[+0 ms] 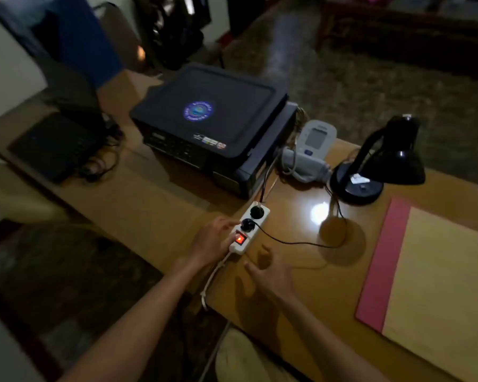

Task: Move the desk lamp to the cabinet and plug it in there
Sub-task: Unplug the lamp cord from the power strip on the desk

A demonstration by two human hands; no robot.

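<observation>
A black desk lamp (375,166) stands on the wooden desk (301,271), its shade bent down to the right. Its black cord (287,242) runs left to a black plug (248,224) seated in a white power strip (249,227) whose red switch glows. My left hand (214,242) rests on the strip's left side, fingers touching it beside the plug and switch. My right hand (268,271) hovers open just right of the strip's near end, holding nothing.
A black printer (213,122) sits behind the strip, a second plug (257,211) in the strip's far socket. A blood pressure monitor (313,150) lies beside the lamp. A pink-and-tan mat (439,271) covers the desk's right. A lower wooden surface (138,199) with a dark device (55,147) lies left.
</observation>
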